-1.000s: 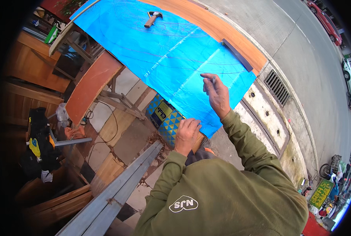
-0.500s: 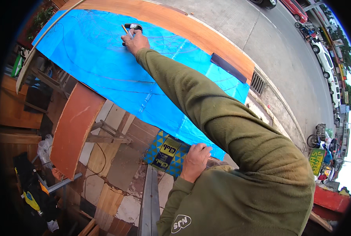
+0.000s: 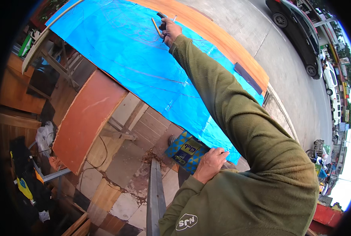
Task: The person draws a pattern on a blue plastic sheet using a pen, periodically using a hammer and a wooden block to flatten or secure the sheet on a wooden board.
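A large blue sheet (image 3: 116, 59) with thin curved lines drawn on it lies over a long wooden board (image 3: 222, 42). My right hand (image 3: 170, 31) reaches over its far part, closed on a yellow pencil (image 3: 156, 26) and a dark object (image 3: 161, 15) whose kind I cannot make out. A pale tip pokes out beside the fingers. My left hand (image 3: 211, 164) rests at the sheet's near edge, fingers stretched out and holding nothing I can see. Just beside it is a blue and yellow patterned box (image 3: 184, 151), partly hidden. A dark flat strip (image 3: 248, 78) lies along the far right edge.
A curved reddish-brown panel (image 3: 89, 118) leans below the board's left part. A grey metal bar (image 3: 154, 196) rises near my body. Bags and tools (image 3: 25, 177) crowd the lower left. Beyond the board runs a road with a dark car (image 3: 295, 35) and parked white vehicles.
My right hand has moved right and farther across the sheet, still holding the pencil. The view has shifted. My left hand stays at the near edge. A dark car now shows on the road.
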Demonstrator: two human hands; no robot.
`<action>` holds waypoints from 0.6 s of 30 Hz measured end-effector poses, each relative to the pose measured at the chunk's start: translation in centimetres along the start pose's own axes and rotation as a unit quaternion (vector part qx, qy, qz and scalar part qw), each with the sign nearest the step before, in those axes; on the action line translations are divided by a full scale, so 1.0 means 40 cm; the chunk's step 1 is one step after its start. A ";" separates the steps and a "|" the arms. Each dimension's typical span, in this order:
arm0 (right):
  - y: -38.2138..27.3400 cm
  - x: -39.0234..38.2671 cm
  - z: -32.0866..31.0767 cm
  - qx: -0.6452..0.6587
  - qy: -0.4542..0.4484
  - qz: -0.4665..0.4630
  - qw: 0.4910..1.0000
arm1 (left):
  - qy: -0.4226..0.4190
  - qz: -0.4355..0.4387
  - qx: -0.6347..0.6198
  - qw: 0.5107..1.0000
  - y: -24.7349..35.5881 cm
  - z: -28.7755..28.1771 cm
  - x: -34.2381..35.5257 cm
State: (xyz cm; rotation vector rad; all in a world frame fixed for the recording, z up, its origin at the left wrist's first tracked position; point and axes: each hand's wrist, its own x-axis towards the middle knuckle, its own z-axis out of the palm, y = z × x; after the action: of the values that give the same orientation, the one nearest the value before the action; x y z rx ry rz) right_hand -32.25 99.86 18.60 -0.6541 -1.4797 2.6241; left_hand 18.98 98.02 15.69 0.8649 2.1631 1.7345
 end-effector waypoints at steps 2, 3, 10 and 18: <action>-0.051 -0.030 -0.039 0.052 -0.058 -0.001 0.997 | 0.017 0.011 0.005 1.000 0.007 0.005 0.003; -0.075 -0.040 -0.077 0.085 -0.099 -0.010 0.991 | 0.015 0.012 0.002 1.000 0.010 0.012 0.004; -0.225 -0.413 -0.364 0.047 -0.322 -0.127 0.937 | 0.046 0.021 0.015 0.999 0.007 0.041 0.007; -0.333 -0.797 -0.795 -0.246 -0.199 -0.004 0.949 | 0.131 -0.007 0.133 0.982 0.014 0.147 -0.033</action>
State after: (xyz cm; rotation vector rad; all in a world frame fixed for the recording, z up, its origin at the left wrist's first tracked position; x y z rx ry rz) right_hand 7.02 124.49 25.93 -0.1264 -2.2800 2.4837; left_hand 23.28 102.09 14.42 0.7079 2.6125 1.6571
